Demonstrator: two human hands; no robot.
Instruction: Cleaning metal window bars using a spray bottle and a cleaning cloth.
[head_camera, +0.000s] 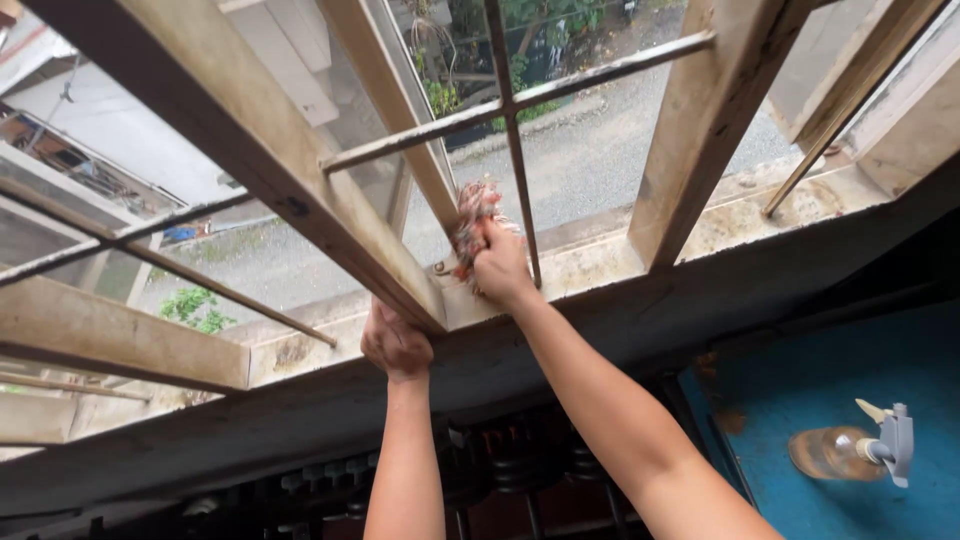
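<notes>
My right hand (500, 265) clenches a multicoloured rag (472, 225) at centre frame, left hand (395, 345) gripping the weathered wooden window frame (330, 215); loosening could drop the rag outside.

I find one package only: clear spray bottle (845, 452), grey trigger head, lying on blue surface (800, 390), lower right.

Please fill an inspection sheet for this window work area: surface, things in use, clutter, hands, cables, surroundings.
Surface: worn, stained wooden window sill below weathered wooden frame bars.
Job's things: crumpled red-and-white patterned cloth, pressed against the frame near the thin metal window bars.
Clutter: clear plastic spray bottle with grey trigger, lying on the blue surface.
Grippers: right hand grips the cloth; left hand rests at the frame bar's base.
Cables: nothing seen.
Surroundings: grey road, green plants, neighbouring buildings outside.
</notes>
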